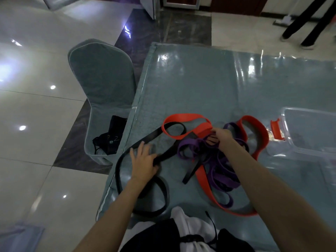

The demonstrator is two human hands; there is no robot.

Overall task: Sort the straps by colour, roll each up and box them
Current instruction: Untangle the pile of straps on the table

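Black strap loops along the counter's left edge, its long run slanting up-right toward the tangle. Left hand has its fingers pinched shut on it. Right hand has its fingers closed in the red strap and purple straps pile. Clear box sits right, far counter open. A "17" tag shows on the black bag on the chair.

Number I can read: "17", small pale digits on the black bag
Where it sits: on the covered chair, at nine o'clock from the table
Other text: none I can make out
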